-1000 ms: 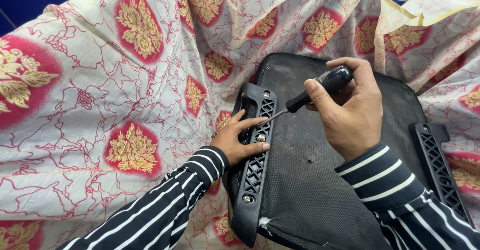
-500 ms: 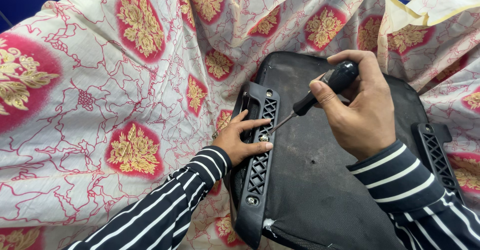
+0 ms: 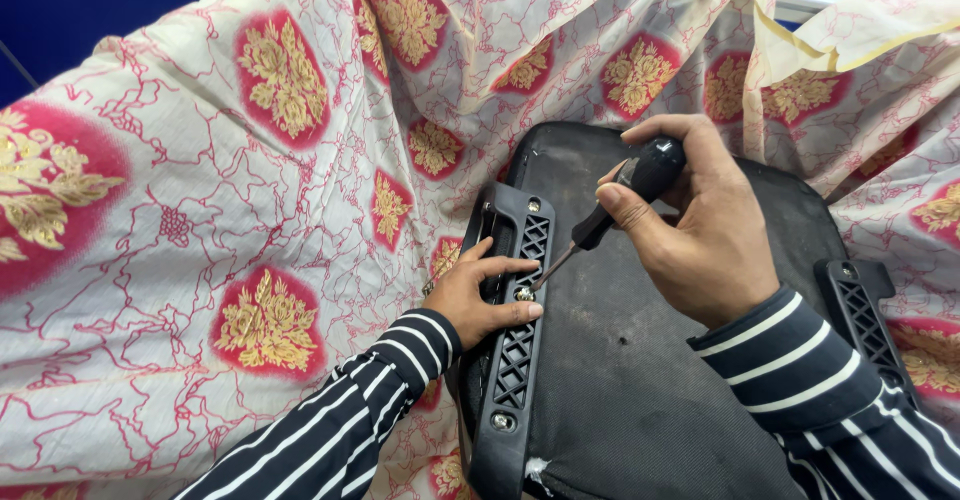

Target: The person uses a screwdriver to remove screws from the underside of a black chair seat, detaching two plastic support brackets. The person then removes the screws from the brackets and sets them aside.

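Screwdriver (image 3: 610, 205) (black-handled, thin shaft) tilts onto the lattice bracket's (image 3: 518, 330) screw (image 3: 523, 293).

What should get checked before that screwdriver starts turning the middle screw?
1. Screwdriver tip on the middle screw: ok, it appears to touch.
2. Right hand gripping the screwdriver handle: ok.
3. Left hand steadying the black plastic rail: ok, fingers lie on it.
4. Left fingertips clear of the tip: not ok, right beside the screw.
5. Tip seated in the screw's slot: cannot tell, too small.
6. Floral cloth clear of the rail: ok.
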